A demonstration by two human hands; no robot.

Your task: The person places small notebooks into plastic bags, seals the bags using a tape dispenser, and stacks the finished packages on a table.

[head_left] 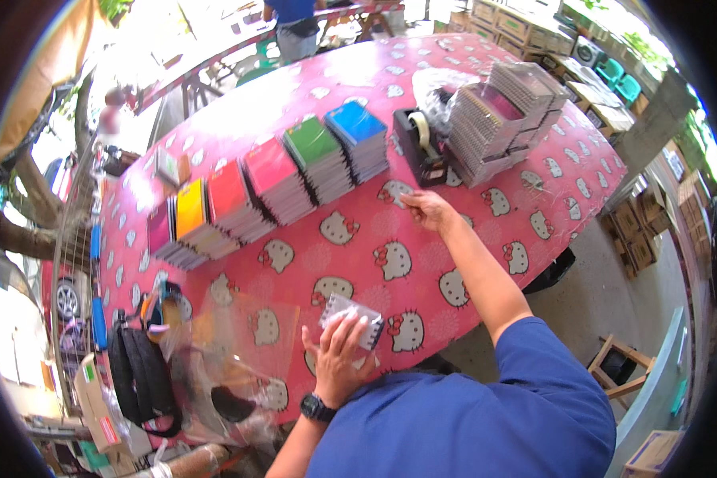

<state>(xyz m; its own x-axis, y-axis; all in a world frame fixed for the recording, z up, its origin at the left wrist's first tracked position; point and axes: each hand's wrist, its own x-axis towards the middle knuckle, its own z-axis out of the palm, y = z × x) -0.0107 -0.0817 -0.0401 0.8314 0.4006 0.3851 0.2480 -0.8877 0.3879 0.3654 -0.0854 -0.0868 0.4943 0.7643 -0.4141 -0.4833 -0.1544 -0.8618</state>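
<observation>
My left hand [342, 354], with a black wristwatch, holds down a small pack of spiral notebooks [370, 338] in clear plastic near the table's front edge. Its fingers spread over the top, and the thumb is at the near side. My right arm reaches forward; the right hand [429, 210] is pinched closed just in front of a black tape dispenser [430, 173] with a pale roll. What the pinch holds, if anything, is too small to make out. A row of notebook stacks runs leftward: blue [356, 123], green [311, 141], pink [271, 164], red [228, 190], yellow [190, 210] and purple [160, 225].
Tall piles of wrapped notebooks [494, 127] stand beyond the dispenser, next to crumpled plastic [438, 92]. Clear plastic sheets [239, 342] and a black backpack [135, 374] lie at the left. A pink patterned cover [430, 263] spans the table. Another person [295, 28] stands behind it.
</observation>
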